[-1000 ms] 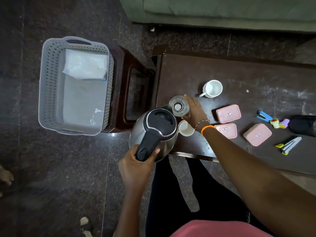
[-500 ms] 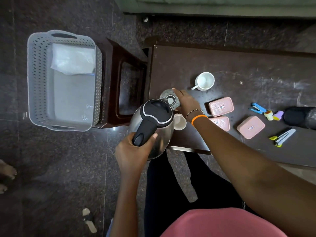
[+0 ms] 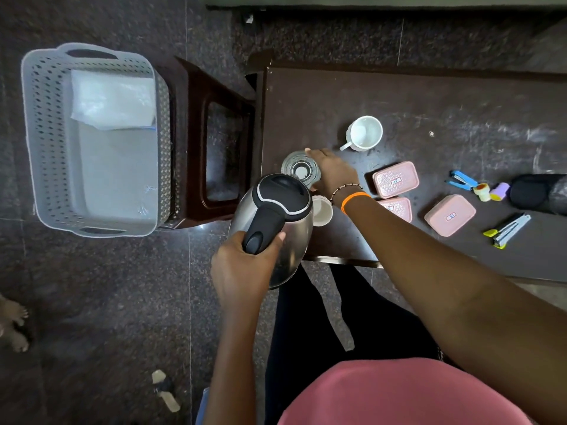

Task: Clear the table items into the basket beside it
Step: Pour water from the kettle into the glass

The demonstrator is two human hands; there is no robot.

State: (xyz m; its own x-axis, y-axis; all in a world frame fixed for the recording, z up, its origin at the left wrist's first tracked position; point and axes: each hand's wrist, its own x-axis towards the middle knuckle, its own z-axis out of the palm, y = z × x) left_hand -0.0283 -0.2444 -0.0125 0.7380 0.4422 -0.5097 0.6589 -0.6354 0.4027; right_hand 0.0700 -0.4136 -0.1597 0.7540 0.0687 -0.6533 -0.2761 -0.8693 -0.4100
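Observation:
My left hand [image 3: 242, 268] grips the black handle of a steel kettle [image 3: 273, 225], held over the table's near left corner. My right hand [image 3: 333, 174] wraps a clear glass [image 3: 299, 168] standing on the dark table [image 3: 399, 102]. A small white cup [image 3: 322, 210] sits just under my right wrist. A white mug [image 3: 365, 133] stands farther back. Three pink lidded boxes [image 3: 395, 179], [image 3: 397, 208], [image 3: 449, 214] lie to the right. The grey perforated basket [image 3: 40, 133] stands on the floor at the left, with a white folded packet [image 3: 112, 99] inside.
A dark wooden stool [image 3: 214, 148] stands between basket and table. On the table's right lie a blue stapler [image 3: 461, 180], small yellow and purple items [image 3: 491, 191], a black pouch [image 3: 537, 191] and a silver stapler [image 3: 509, 230]. Someone's bare foot [image 3: 12, 323] shows at the left edge.
The view has shifted, so basket and table sit differently in the frame. My left hand keeps the kettle lifted; my right hand stays on the glass.

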